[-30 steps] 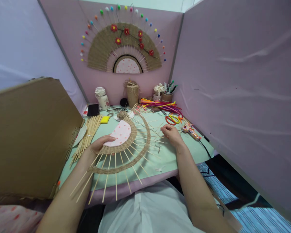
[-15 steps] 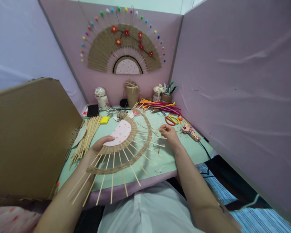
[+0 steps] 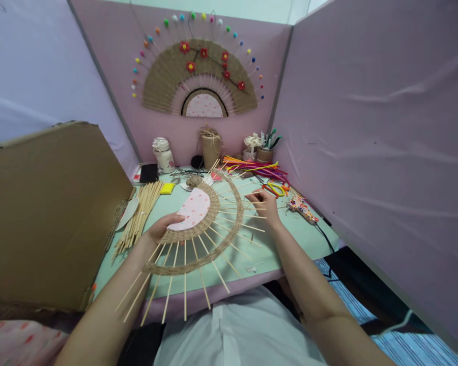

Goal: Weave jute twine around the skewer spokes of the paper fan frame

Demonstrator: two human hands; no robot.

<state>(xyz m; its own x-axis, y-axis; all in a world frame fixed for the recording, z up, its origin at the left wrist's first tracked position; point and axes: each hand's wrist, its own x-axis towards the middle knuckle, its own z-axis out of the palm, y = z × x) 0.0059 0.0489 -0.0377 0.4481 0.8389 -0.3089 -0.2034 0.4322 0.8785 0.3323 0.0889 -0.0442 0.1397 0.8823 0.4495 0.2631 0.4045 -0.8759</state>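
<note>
A half-round fan frame [image 3: 191, 236] of thin wooden sticks, with two woven twine bands and a pink dotted centre, is held tilted above the table. My left hand [image 3: 164, 226] grips its centre at the left end, thumb on top and the other fingers mostly hidden beneath. At the frame's right side, my right hand [image 3: 264, 206] has its fingertips pinched together among the stick ends. A thin strand of twine seems to run from those fingers toward the outer woven band [image 3: 239, 206]. Behind the frame lies a small ball of twine [image 3: 194, 181].
Bundled wooden sticks [image 3: 139, 216] lie left beside a cardboard panel [image 3: 53, 213]. Scissors [image 3: 275, 189], coloured pipe cleaners [image 3: 252, 166] and a patterned glue gun [image 3: 303, 208] are at right. A jar [image 3: 163, 155] and twine roll [image 3: 210, 147] stand behind. A finished fan [image 3: 202, 76] hangs on the wall.
My right hand has shifted slightly up along the stick ends and turned a little. The left hand keeps its hold on the fan frame. The whole view has shifted slightly.
</note>
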